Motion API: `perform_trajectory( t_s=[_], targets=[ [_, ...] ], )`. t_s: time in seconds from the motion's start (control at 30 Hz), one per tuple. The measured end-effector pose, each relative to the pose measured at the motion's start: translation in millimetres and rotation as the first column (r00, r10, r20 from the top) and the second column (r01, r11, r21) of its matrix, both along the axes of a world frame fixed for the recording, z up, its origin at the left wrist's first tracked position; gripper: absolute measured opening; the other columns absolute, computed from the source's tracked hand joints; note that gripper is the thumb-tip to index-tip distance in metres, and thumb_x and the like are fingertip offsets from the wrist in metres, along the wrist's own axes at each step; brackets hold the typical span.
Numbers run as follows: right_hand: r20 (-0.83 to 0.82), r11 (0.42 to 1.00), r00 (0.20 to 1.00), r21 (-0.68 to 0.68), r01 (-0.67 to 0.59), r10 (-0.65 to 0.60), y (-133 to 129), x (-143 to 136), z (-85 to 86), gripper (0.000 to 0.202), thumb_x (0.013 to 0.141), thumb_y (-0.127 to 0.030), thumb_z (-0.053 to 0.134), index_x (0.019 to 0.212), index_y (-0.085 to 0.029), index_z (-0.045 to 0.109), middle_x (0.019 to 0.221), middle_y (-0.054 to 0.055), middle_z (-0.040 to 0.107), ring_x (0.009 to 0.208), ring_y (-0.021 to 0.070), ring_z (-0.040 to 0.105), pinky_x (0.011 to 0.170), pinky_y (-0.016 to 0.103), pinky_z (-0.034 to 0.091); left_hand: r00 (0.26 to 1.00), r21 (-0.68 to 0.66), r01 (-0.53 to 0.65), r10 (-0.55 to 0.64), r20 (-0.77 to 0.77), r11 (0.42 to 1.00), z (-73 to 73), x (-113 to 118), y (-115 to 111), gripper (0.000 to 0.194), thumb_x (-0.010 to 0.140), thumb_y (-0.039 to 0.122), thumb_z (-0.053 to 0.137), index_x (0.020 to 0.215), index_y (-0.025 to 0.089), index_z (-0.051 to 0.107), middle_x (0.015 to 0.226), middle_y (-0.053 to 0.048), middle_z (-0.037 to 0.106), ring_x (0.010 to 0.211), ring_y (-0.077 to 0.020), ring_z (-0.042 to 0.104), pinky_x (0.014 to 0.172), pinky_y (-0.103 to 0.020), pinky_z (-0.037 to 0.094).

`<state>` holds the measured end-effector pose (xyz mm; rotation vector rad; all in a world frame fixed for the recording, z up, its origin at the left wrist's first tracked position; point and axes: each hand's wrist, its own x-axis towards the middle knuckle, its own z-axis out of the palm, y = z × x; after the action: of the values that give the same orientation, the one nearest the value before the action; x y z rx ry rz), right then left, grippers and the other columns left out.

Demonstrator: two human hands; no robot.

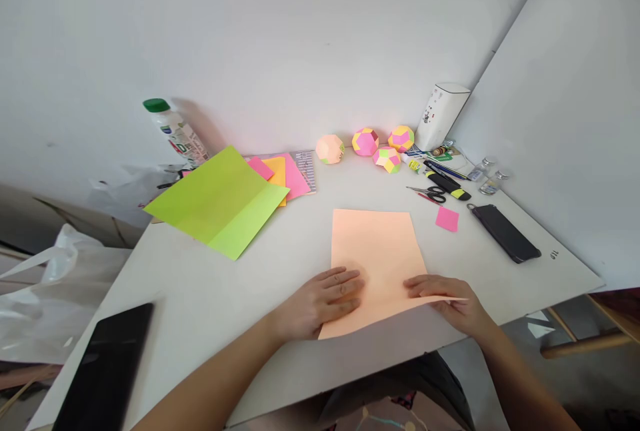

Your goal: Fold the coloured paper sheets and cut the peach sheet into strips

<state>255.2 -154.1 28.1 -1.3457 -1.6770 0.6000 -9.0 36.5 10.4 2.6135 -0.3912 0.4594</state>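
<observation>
Peach sheet point(375, 241) lies on the surface point(215, 314), near its front edge and about midway between the left and right sides. Most of it stretches away from the person, beyond the hands, towards the back edge. Both hands are touching it, so neither is the nearer.

Left hand point(327, 301): laid nearly flat over the sheet's left margin, fingers extended, slightly parted, pointing inward; nothing gripped. Right hand point(447, 301): closed around the near right part, paper passing between upper fingers and the digits below; how firmly, I cannot tell from here.

Long axis, as I judge it, runs front to back, the far end square to the back edge. The near end slants: left corner low, close to the surface's front edge; right corner raised clear, pointing towards the right side.

Around it: green sheet point(220, 204) towards the back left corner, well apart; small pink square point(447, 219) and scissors point(433, 193) beyond the right hand.
</observation>
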Motion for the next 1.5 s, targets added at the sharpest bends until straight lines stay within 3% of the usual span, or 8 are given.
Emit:
perform_trajectory(
  t_s=[0.23, 0.5, 0.77, 0.9, 1.0, 1.23, 1.37, 1.5],
  targets=[
    [0.115, 0.992, 0.985, -0.016, -0.126, 0.127, -13, 11, -7.6, 0.021, 0.086, -0.035, 0.061, 0.098, -0.021, 0.072, 0.113, 0.011, 0.068, 0.121, 0.0265, 0.053, 0.100, 0.046, 0.047, 0.992, -0.051, 0.120, -0.118, 0.050, 0.991, -1.2, 0, -8, 0.046, 0.096, 0.039, 0.027, 0.135, 0.019, 0.041, 0.134, -0.016, 0.053, 0.137, -0.0269, 0.033, 0.107, -0.047, 0.035],
    [0.139, 0.991, 0.981, -0.013, -0.132, 0.133, -11, 7, -9.0, 0.017, 0.085, -0.035, 0.062, 0.085, -0.020, 0.070, 0.113, 0.012, 0.068, 0.122, 0.0280, 0.052, 0.100, 0.047, 0.046, 0.974, 0.013, 0.104, -0.099, -0.205, 0.995, -1.7, 7, -16, 0.072, 0.076, 0.029, 0.051, 0.143, 0.015, 0.029, 0.153, -0.016, 0.024, 0.141, -0.0337, 0.019, 0.112, -0.055, 0.020],
    [0.126, 0.945, 0.992, -0.318, 0.071, -0.032, -15, 11, -6.7, 0.040, 0.086, -0.036, 0.059, 0.124, -0.024, 0.060, 0.133, 0.010, 0.055, 0.122, 0.0264, 0.052, 0.101, 0.042, 0.046, 0.970, -0.271, -0.033, -0.034, -0.239, 0.962, 9.5, 1, -13, 0.042, 0.095, 0.031, 0.035, 0.135, 0.022, 0.043, 0.136, -0.010, 0.052, 0.136, -0.0246, 0.033, 0.113, -0.046, 0.023],
    [0.019, 0.937, 0.998, -0.344, 0.058, -0.054, -8, 13, -3.9, 0.033, 0.089, -0.041, 0.054, 0.115, -0.024, 0.065, 0.120, 0.007, 0.065, 0.112, 0.0275, 0.059, 0.093, 0.043, 0.050, 0.924, -0.575, -0.347, 0.164, -0.347, 0.741, 9.7, 1, -13, 0.037, 0.093, 0.048, 0.039, 0.088, 0.020, 0.064, 0.088, -0.007, 0.068, 0.089, -0.0221, 0.062, 0.086, -0.037, 0.048],
    [-0.063, 0.917, 0.987, -0.384, 0.110, -0.145, 0, 9, -3.1, 0.035, 0.089, -0.045, 0.052, 0.110, -0.023, 0.067, 0.105, 0.006, 0.070, 0.097, 0.0270, 0.065, 0.085, 0.043, 0.054, 0.821, -0.645, -0.570, 0.327, -0.467, 0.509, 6.7, 3, -16, 0.053, 0.089, 0.058, 0.042, 0.053, 0.020, 0.043, 0.050, 0.003, 0.040, 0.046, -0.0106, 0.039, 0.048, -0.025, 0.038],
    [-0.286, 0.781, 0.947, -0.620, -0.069, -0.143, 20, 12, 10.7, 0.047, 0.089, -0.054, 0.047, 0.119, -0.020, 0.059, 0.107, 0.008, 0.067, 0.088, 0.0223, 0.065, 0.072, 0.037, 0.056, 0.702, -0.673, -0.690, 0.474, -0.532, 0.266, 3.4, 10, -16, 0.057, 0.080, 0.072, 0.040, 0.060, 0.020, 0.043, 0.054, 0.002, 0.039, 0.052, -0.0118, 0.037, 0.045, -0.024, 0.028],
    [0.137, 0.805, 0.979, -0.557, 0.203, -0.152, 44, 17, 40.5, 0.052, 0.087, -0.050, 0.049, 0.132, -0.024, 0.044, 0.113, 0.009, 0.064, 0.090, 0.0231, 0.064, 0.070, 0.036, 0.053, 0.673, -0.679, -0.705, 0.494, -0.551, 0.203, 2.6, 13, -13, 0.057, 0.075, 0.074, 0.046, 0.059, 0.020, 0.042, 0.053, 0.003, 0.038, 0.052, -0.0110, 0.035, 0.045, -0.024, 0.026],
    [0.656, 0.840, 0.732, -0.282, 0.464, -0.184, 83, -7, 62.6, 0.050, 0.087, -0.039, 0.049, 0.132, -0.020, 0.041, 0.112, 0.012, 0.063, 0.102, 0.0291, 0.058, 0.077, 0.038, 0.047, 0.665, -0.687, -0.705, 0.501, -0.554, 0.176, 2.9, 14, -14, 0.056, 0.076, 0.071, 0.048, 0.056, 0.020, 0.035, 0.052, 0.005, 0.030, 0.049, -0.0082, 0.027, 0.045, -0.022, 0.021]
  ],
)
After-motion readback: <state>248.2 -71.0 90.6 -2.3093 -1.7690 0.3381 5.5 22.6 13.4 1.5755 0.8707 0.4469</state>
